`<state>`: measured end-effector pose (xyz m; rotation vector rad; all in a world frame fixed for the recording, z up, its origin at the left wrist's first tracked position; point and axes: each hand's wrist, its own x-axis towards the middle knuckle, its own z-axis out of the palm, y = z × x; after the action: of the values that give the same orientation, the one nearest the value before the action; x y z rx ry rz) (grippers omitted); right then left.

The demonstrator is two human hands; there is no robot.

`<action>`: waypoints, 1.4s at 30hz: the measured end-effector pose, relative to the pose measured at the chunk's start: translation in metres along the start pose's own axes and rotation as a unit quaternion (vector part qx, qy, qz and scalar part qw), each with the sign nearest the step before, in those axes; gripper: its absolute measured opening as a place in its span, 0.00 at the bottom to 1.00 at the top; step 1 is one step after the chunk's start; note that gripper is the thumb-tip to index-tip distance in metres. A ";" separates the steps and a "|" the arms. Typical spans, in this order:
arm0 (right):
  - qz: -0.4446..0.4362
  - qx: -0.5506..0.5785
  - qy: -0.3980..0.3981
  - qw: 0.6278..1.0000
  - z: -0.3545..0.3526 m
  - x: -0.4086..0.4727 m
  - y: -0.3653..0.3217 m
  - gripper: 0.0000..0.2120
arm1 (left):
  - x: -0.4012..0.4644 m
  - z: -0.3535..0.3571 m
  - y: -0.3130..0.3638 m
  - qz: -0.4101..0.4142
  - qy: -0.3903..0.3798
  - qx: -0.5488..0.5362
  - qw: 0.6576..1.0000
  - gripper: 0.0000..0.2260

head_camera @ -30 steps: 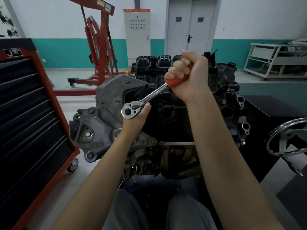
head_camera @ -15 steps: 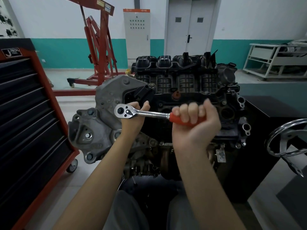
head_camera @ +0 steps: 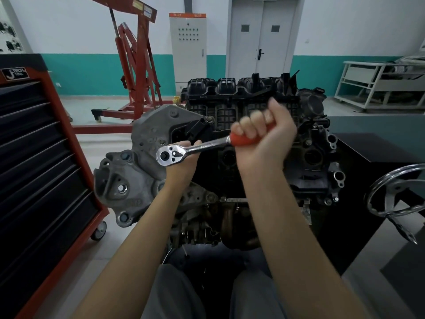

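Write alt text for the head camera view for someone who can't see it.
A person's right hand grips the red handle of a ratchet wrench while the left hand holds its chrome head at an engine. A red tool cabinet stands at left.

The ratchet (head_camera: 195,149) is bright chrome with a black centre on its head, and its handle looks orange-red, though blur smears that end. The engine (head_camera: 230,107) is mostly black, with a grid pattern across its upper part; its cast bracket (head_camera: 147,139) is dull grey. The tool cabinet (head_camera: 34,169) has black drawers in an orange-red frame. The hoist (head_camera: 135,65) is red. The wall (head_camera: 92,31) is white over a teal band. The control cabinet (head_camera: 187,54) is pale grey with an orange strip on top. The handwheel (head_camera: 396,192) is silver; the trousers (head_camera: 174,295) are grey.
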<state>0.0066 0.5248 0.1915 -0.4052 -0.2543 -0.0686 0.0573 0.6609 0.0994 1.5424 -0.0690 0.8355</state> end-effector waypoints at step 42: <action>0.105 -0.108 -0.047 0.987 0.035 0.045 -0.013 0.20 | -0.003 0.001 0.003 -0.005 -0.057 0.035 0.998 0.23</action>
<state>0.0404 0.5258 0.2390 -0.6500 -0.2975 0.1318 0.0540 0.6580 0.1003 1.6543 -0.1178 0.7482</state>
